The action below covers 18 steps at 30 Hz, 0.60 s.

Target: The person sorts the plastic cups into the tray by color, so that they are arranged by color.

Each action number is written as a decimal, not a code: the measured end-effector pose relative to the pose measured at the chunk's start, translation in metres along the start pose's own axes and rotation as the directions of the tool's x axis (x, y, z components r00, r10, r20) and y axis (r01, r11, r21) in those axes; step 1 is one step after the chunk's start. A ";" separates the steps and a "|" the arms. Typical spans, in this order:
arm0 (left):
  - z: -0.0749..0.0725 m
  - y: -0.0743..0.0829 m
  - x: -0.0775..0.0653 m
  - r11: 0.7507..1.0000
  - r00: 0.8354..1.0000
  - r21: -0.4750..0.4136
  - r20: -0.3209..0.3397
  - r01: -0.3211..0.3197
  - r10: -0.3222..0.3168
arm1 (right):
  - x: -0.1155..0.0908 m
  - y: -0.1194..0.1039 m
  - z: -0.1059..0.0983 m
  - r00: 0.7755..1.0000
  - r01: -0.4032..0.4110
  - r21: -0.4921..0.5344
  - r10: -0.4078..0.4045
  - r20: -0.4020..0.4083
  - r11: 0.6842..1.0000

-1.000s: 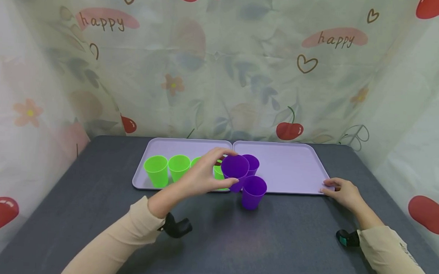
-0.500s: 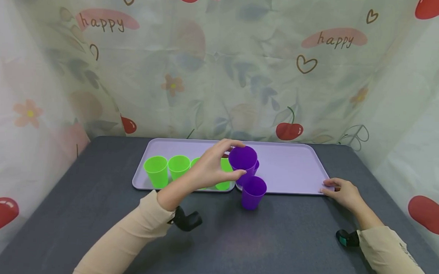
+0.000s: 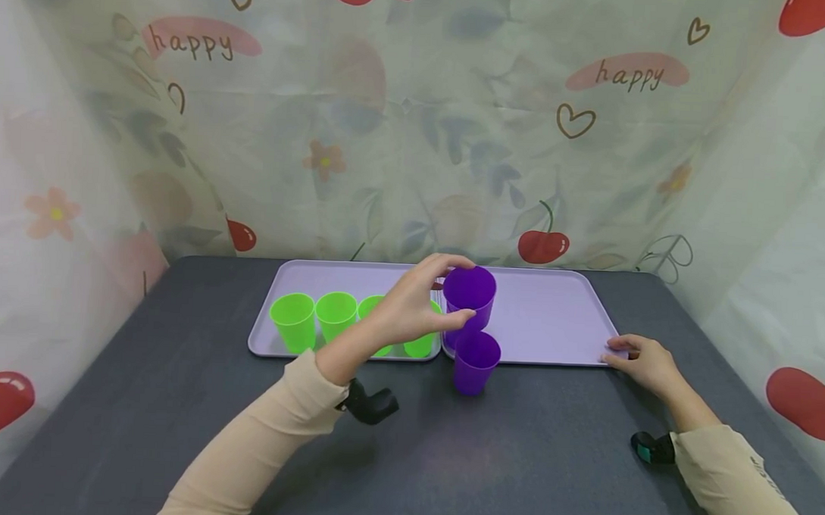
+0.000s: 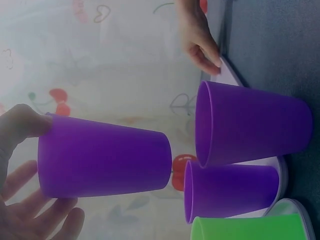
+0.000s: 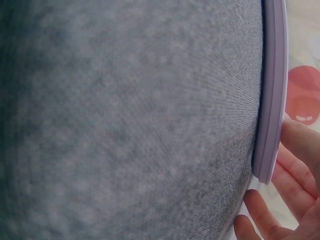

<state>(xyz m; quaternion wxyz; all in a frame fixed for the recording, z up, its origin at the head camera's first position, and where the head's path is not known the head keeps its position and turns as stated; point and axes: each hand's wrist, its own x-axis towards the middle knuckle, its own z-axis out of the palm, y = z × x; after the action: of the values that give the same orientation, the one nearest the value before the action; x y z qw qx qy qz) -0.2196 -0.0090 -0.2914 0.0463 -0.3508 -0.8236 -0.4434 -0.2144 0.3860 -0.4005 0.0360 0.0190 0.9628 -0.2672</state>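
My left hand (image 3: 411, 307) grips a purple cup (image 3: 476, 290) near its rim, thumb on one side and fingers on the other. The cup is upright in the air over the left end of the right-hand lilac tray (image 3: 554, 315). Below it a purple cup (image 3: 475, 369) stands on the table at the tray's front edge. A further purple cup (image 4: 232, 190) shows on the tray in the left wrist view; the held cup mostly hides it in the head view. My right hand (image 3: 647, 363) pinches the tray's front right corner between thumb and fingers.
A left-hand lilac tray (image 3: 357, 274) adjoins the right one and bears a row of several green cups (image 3: 293, 321), partly covered by my left arm. Both trays lie on a dark grey table (image 3: 515, 458). A patterned curtain (image 3: 403, 136) hangs behind it.
My left hand has carried the purple cup to the right and upward in the head view, from in front of the green cups to over the right-hand tray. My right hand has stayed put.
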 end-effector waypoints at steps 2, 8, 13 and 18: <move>0.001 0.000 0.002 1.000 1.000 -0.004 0.002 0.001 -0.001 | 0.000 0.000 0.000 1.000 -0.001 -0.001 0.001 -0.001 1.000; 0.006 -0.002 0.008 1.000 1.000 -0.011 0.000 -0.007 0.007 | 0.001 0.000 0.001 1.000 -0.013 0.002 0.013 0.006 1.000; 0.009 -0.002 0.015 1.000 1.000 -0.006 -0.006 -0.001 0.001 | 0.001 0.001 0.000 1.000 -0.005 -0.001 0.005 0.005 1.000; 0.016 -0.003 0.023 1.000 1.000 -0.008 -0.002 0.012 -0.012 | 0.000 0.001 0.001 1.000 -0.006 -0.002 0.006 -0.002 1.000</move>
<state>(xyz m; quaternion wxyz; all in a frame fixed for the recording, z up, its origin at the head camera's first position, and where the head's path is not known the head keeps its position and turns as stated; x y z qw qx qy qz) -0.2349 0.0139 -0.2946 0.0432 -0.3453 -0.8238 -0.4475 -0.2146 0.3861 -0.4016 0.0359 0.0221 0.9630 -0.2663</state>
